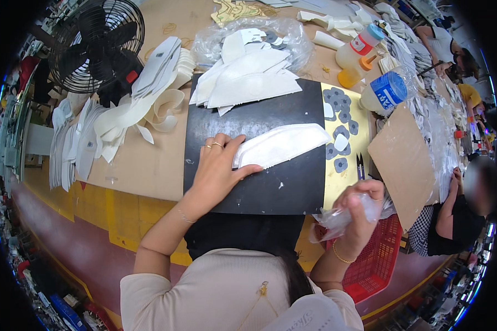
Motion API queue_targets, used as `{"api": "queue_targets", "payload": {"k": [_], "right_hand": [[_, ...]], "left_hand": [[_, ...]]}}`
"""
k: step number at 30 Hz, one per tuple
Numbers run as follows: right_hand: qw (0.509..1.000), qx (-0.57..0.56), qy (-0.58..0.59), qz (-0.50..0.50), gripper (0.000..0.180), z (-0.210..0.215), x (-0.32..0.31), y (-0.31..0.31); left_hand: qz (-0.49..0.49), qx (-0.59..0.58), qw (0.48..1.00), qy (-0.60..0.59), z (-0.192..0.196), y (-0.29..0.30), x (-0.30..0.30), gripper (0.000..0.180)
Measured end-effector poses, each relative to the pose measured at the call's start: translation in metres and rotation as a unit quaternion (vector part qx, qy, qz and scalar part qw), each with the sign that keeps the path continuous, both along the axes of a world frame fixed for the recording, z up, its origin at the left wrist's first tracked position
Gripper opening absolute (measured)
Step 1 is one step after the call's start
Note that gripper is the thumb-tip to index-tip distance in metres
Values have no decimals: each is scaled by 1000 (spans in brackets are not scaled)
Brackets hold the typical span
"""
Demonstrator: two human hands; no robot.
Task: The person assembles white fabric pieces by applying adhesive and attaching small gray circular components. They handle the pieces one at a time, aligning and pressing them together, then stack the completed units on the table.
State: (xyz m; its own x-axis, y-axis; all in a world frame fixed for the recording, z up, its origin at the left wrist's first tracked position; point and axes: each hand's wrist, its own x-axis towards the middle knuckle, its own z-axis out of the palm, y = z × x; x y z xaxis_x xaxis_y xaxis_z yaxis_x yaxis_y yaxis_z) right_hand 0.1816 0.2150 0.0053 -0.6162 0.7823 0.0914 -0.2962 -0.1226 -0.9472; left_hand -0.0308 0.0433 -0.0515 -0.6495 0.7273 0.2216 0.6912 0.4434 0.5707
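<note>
Left hand [218, 168] is down at the near-left end of a curved white fabric-like piece [286, 144], thumb and forefinger spread apart, one along the lower edge, the other by the upper corner. And where's that piece? Right across the middle of a flat black rectangular mat [248, 196], lying at a slant with its tapered end pointing right, toward a pale yellow board [347, 179].

Over to the other side: the right hand [363, 216] is raised at the near edge of the table, fingers curled in around a crumpled clear plastic film [332, 222], some of it bunching out below the fist. Just under that wrist sits a red openwork plastic basket [389, 243].

On the yellow board, a cluster of small dark-grey pieces with round centres [341, 165], and beside them a slim black pointed tool [360, 168], tips up. A tan cardboard sheet [404, 163] leans in at the right.

Up top, a fanned heap of white pieces [254, 83] covers the mat's far edge, clear plastic bagging [292, 38] behind it. To its right, a clear jar with a blue lid [385, 92], plus a yellow bottle with an orange nozzle [352, 75]. Far left, a black caged fan [100, 47] stands over stacked white strips [160, 69].
</note>
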Motion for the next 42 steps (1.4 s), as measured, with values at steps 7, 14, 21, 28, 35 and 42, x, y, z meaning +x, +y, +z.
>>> {"api": "queue_targets", "payload": {"k": [7, 14, 21, 28, 35, 42], "right_hand": [[992, 13, -81, 93, 16, -6, -3, -14], [974, 14, -180, 140, 12, -11, -22, -31], [955, 120, -201, 184, 14, -53, -63, -48], [955, 186, -179, 146, 12, -61, -79, -48], [954, 147, -213, 154, 13, -53, -79, -49], [957, 16, -172, 234, 13, -45, -77, -42]], "left_hand": [[-15, -18, 999, -27, -7, -1, -8, 40], [14, 34, 993, -114, 10, -1, 1, 27], [40, 218, 800, -558, 10, -4, 10, 30], [15, 206, 886, -415, 4, -16, 33, 27], [-36, 199, 971, -131, 5, -15, 42, 25], [-14, 209, 891, -403, 11, -24, 38, 22]]}}
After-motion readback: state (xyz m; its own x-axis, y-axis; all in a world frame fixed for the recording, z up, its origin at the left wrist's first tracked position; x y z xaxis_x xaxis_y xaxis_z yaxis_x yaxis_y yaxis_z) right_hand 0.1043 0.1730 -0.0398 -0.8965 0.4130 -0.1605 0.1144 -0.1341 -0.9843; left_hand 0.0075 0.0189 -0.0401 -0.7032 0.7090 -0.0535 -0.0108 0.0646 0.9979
